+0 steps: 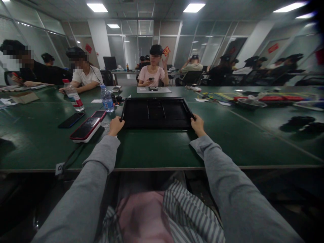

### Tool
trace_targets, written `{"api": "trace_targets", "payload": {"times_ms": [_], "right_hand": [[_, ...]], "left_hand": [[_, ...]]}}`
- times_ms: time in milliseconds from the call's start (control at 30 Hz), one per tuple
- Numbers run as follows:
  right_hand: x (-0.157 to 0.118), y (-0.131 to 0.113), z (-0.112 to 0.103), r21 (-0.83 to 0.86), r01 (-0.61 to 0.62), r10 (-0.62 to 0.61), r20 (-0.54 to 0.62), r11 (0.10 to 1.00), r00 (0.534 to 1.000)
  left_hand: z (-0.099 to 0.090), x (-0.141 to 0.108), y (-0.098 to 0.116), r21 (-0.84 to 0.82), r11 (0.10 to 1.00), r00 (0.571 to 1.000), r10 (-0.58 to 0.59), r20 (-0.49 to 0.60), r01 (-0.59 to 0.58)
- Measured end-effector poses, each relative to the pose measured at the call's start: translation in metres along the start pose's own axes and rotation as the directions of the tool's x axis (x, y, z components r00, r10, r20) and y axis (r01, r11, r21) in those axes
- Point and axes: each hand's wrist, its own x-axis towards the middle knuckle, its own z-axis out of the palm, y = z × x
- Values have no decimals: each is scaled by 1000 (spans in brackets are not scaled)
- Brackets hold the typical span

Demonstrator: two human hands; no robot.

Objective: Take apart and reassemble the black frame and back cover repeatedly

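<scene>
A black rectangular tray-like panel with a raised rim lies in front of me over the green table. Two thin light lines run across its middle. My left hand grips its left edge, fingers closed round the rim. On the opposite edge my right hand holds it the same way, thumb on top. Whether the panel rests fully on the table or is slightly raised, I cannot tell. The undersides of both hands' fingers are hidden.
Left of the panel stand a water bottle and a red-capped bottle. Nearer lie a dark phone and a red-edged phone on a white block. Cables and a red item lie right. A person sits opposite.
</scene>
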Motion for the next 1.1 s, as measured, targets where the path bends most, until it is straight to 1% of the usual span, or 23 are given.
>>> {"api": "trace_targets", "payload": {"times_ms": [267, 433, 533, 667, 767, 933, 1100], "right_hand": [[3, 9, 3, 74, -11, 11, 4, 997, 1000], [6, 12, 7, 80, -15, 14, 14, 997, 1000], [5, 8, 11, 82, -18, 15, 44, 996, 999], [1, 0, 13, 76, 20, -25, 71, 997, 997], [-2, -5, 13, 74, 37, -42, 68, 997, 997], [-5, -12, 12, 42, 13, -16, 67, 999, 998], [-6, -17, 10, 29, 3, -6, 78, 1000, 997]], "left_hand": [[5, 5, -2, -96, 995, 999, 21, 27, -18], [3, 8, -3, -106, 994, 998, -34, 47, 39], [-2, 7, -5, -66, 994, 996, -83, 28, 85], [-11, 2, -5, -8, 989, 988, -151, -10, 151], [-13, -1, -4, 9, 985, 985, -170, -17, 170], [-10, -3, -3, 17, 987, 987, -161, -16, 161], [-5, 0, -6, -1, 985, 985, -175, 4, 175]]}}
